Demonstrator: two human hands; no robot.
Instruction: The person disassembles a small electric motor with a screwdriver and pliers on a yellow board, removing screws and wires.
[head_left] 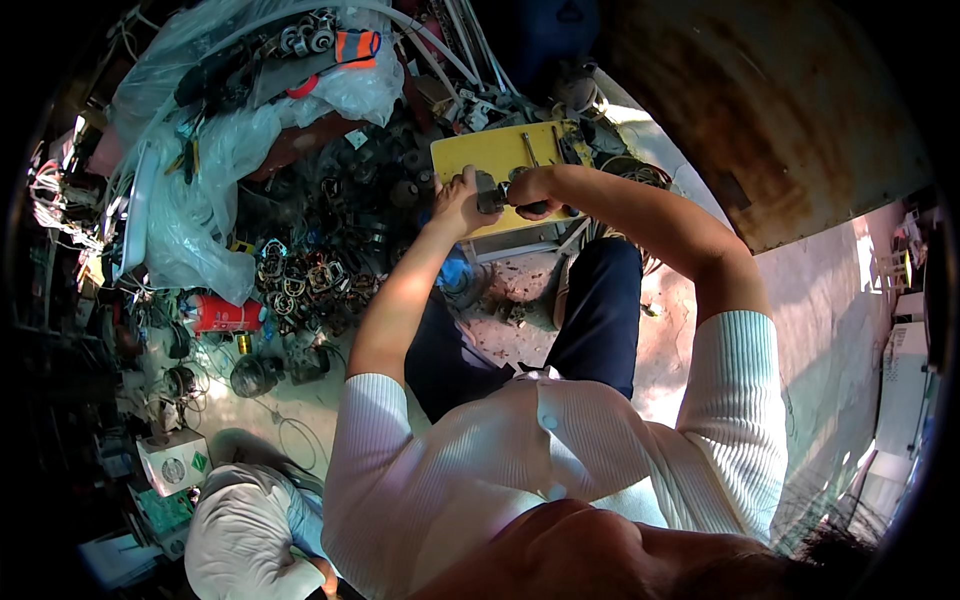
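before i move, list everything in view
table: 1, yellow, upper centre
block: 1, grey, over table edge
rod: 1, silver, on table
panel: 1, rusty brown, upper right
plastic sheeting: uncounted, clear, upper left
canister: 1, red, left floor
parts pile: uncounted, dark, left of table
box: 1, white, lower left
other person: 1, pale top, lower left
shirt: 1, white, lower centre
trousers: 1, dark blue, below table
left hand: 1, bare, at block
right hand: 1, bare, beside block
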